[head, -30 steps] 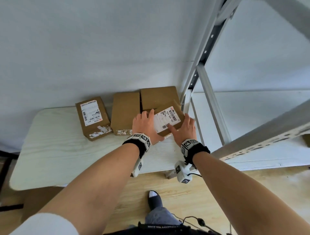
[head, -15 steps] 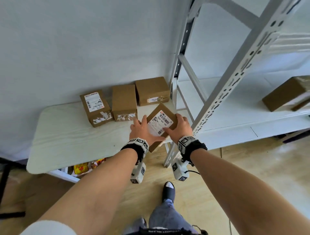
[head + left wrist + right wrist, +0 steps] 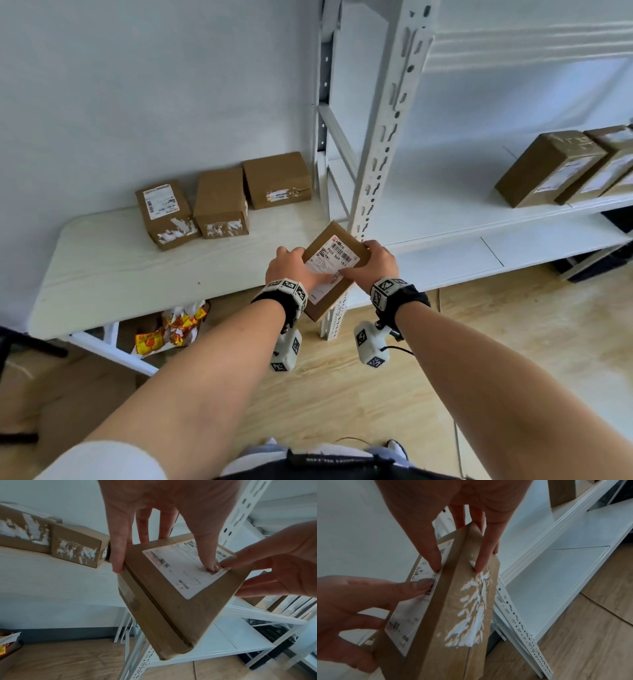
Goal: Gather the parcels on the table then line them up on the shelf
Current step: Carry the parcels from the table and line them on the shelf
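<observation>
**Parcel in both hands, between desk and shelf**

I had both hands on one parcel point(image 3: 334, 265), held in the air at the centre of the head view. My left hand point(image 3: 289, 269) gripped its left edge, with the fingers point(image 3: 118, 547) curled down over the side and the thumb pressed flat on the white shipping label point(image 3: 185, 569). My right hand point(image 3: 373, 263) clamped the opposite edge the same way, its thumb meeting the left one on the label and its fingers point(image 3: 479, 555) wrapped onto the face with the torn white tape. I judged the two-sided grip kept the flat box from twisting while it was carried label-up and corner-down.

The parcel hung clear of the desk point(image 3: 102, 274), just in front of the shelf's slotted white upright point(image 3: 383, 144), which I would have to go round. Three more parcels point(image 3: 219, 202) sat in a row along the desk's back edge at centre left, close together against the wall, waiting their turn.

At the right edge of the frame, parcels point(image 3: 548, 168) already stood side by side on the shelf board point(image 3: 445, 205). I judged the bare board to their left was the natural slot to extend that line.
</observation>
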`<act>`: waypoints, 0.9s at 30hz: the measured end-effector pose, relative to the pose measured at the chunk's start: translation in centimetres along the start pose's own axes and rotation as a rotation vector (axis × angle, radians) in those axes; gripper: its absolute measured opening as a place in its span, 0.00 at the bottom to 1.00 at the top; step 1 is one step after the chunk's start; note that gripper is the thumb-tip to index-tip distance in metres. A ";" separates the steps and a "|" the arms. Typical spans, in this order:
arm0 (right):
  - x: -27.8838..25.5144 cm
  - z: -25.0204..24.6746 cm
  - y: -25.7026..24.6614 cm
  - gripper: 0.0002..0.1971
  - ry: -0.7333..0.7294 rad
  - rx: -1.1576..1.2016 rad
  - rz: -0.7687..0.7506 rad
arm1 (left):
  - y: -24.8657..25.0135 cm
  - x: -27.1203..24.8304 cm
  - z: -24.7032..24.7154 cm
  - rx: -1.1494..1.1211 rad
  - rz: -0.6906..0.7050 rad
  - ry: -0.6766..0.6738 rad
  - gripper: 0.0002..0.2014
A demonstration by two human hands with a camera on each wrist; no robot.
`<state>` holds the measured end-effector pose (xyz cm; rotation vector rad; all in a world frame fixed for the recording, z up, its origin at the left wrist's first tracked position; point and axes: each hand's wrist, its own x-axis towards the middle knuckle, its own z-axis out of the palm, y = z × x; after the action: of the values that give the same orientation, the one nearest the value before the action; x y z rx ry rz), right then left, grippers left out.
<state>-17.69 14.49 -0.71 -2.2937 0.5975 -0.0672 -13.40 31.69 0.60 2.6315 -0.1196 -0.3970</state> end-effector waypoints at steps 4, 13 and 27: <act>0.3 -3.6 4.1 0.34 -0.084 -0.045 -0.053 | 3.9 -1.9 3.6 -0.007 -0.071 -0.005 0.37; 2.8 -12.4 10.0 0.35 -0.110 -0.007 -0.132 | 13.3 -4.7 8.4 -0.008 -0.100 0.119 0.37; 12.0 -23.3 14.1 0.29 0.141 0.037 -0.120 | 27.3 5.2 12.2 -0.222 0.061 0.080 0.26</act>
<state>-17.82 -14.76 4.82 -2.3004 0.5242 -0.2969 -12.55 1.33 1.67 2.4143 -0.1214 -0.2673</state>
